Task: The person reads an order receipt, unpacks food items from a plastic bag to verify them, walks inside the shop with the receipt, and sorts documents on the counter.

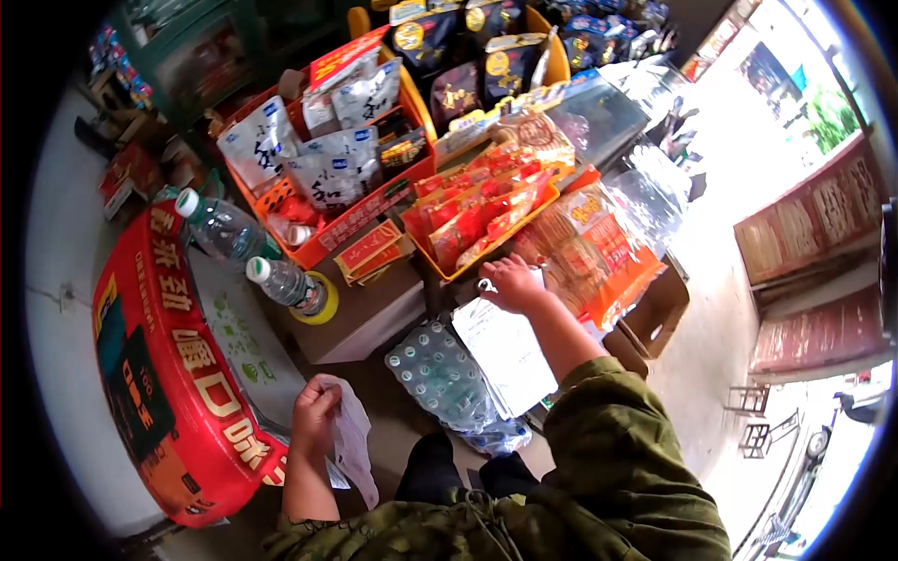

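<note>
My left hand (316, 413) is closed on a thin, crumpled white sheet (352, 439), which looks like paper and hangs down beside my leg. Farther forward, my right hand (514, 283) reaches over the top end of a stack of white papers (505, 351). Its fingers are bent round a small dark object (485, 286) that is too small to name. The papers lie on a plastic-wrapped pack of bottles (440, 374). Just beyond the right hand stands a yellow-edged tray of red snack packets (482, 206), with a large orange snack bag (594, 252) to its right.
Two water bottles (224, 229) stand at the left beside a brown box (365, 313). A red box (327, 154) of white pouches and a yellow box (486, 70) of dark pouches sit at the back. A big red package (178, 374) leans at the far left. Stools (748, 400) stand at the right.
</note>
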A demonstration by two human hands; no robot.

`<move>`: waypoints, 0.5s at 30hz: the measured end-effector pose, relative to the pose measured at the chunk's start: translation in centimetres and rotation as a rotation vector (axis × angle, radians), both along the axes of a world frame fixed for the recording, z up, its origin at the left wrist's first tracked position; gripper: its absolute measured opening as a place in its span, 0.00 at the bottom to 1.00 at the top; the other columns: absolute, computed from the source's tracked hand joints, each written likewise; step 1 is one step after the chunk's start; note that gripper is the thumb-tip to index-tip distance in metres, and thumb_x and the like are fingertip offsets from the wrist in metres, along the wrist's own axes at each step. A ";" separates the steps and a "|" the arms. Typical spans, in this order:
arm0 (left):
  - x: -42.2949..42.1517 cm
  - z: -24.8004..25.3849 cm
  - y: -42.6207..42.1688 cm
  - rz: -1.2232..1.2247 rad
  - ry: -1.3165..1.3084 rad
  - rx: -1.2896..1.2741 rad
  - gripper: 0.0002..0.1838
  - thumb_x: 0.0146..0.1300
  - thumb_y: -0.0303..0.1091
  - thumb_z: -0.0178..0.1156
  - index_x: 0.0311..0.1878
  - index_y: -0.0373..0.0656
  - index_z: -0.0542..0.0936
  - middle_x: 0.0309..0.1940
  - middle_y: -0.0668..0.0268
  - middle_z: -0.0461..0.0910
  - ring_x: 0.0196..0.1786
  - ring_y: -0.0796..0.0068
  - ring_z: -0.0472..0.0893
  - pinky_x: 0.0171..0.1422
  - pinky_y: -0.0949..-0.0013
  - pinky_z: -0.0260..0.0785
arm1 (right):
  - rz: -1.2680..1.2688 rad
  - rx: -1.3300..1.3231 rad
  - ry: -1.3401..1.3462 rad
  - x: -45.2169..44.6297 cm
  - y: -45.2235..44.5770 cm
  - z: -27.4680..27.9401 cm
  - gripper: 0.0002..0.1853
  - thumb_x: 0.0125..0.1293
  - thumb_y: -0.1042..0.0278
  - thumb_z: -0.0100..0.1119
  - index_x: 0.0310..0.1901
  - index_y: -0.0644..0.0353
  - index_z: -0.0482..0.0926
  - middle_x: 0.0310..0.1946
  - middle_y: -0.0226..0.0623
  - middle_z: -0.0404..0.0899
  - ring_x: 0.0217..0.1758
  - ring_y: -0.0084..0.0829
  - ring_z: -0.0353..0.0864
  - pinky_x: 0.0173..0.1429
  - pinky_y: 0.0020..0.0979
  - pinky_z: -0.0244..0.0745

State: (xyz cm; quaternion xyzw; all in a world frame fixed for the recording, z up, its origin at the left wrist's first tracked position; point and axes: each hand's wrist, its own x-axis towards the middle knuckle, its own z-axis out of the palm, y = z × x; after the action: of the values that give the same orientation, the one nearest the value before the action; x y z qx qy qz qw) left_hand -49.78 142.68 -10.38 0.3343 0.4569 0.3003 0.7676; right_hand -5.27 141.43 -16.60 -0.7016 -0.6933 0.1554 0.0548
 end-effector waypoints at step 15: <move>25.9 4.1 -3.1 -0.903 0.273 0.972 0.02 0.62 0.25 0.59 0.36 0.40 0.81 0.32 0.65 0.80 0.37 0.69 0.80 0.45 0.69 0.72 | -1.309 0.517 1.439 2.8 -31.2 -8.7 0.11 0.61 0.68 0.68 0.40 0.56 0.74 0.29 0.22 0.75 0.28 0.16 0.70 0.32 0.21 0.65</move>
State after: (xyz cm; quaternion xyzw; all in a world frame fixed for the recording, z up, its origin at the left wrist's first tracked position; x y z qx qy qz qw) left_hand -23.85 139.56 -6.27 0.8344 0.1784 0.0767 0.5157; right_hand -2.47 110.18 -25.26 -0.6505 0.0143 0.3264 0.6856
